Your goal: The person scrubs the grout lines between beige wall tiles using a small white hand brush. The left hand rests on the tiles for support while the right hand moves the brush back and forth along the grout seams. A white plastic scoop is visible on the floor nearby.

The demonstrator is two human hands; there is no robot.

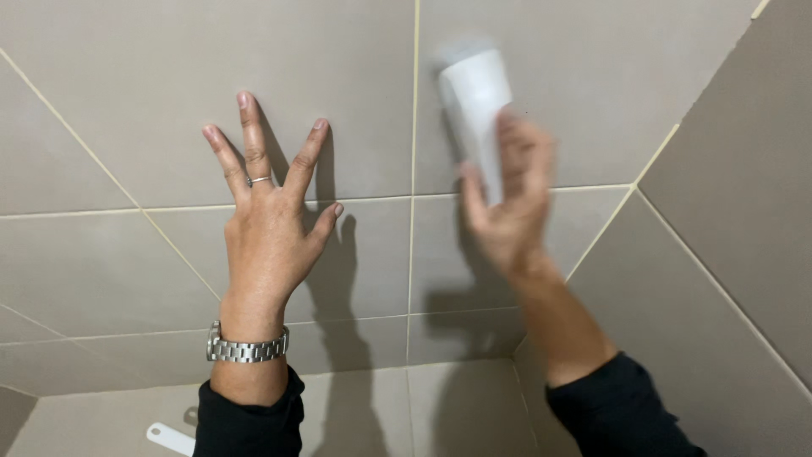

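Observation:
My left hand (266, 216) lies flat against the grey tiled wall (110, 254), fingers spread wide, with a ring on one finger and a metal watch (247, 348) on the wrist. It holds nothing. My right hand (507, 199) is blurred and grips a white folded cloth or paper pad (472, 97), which it presses against the wall tile to the right of a vertical grout line (413, 152).
Large grey tiles with pale grout cover the wall. A second tiled wall (736, 220) meets it in a corner on the right. The tiled floor (457, 406) shows at the bottom, with a white flat object (169, 437) lying at the lower left.

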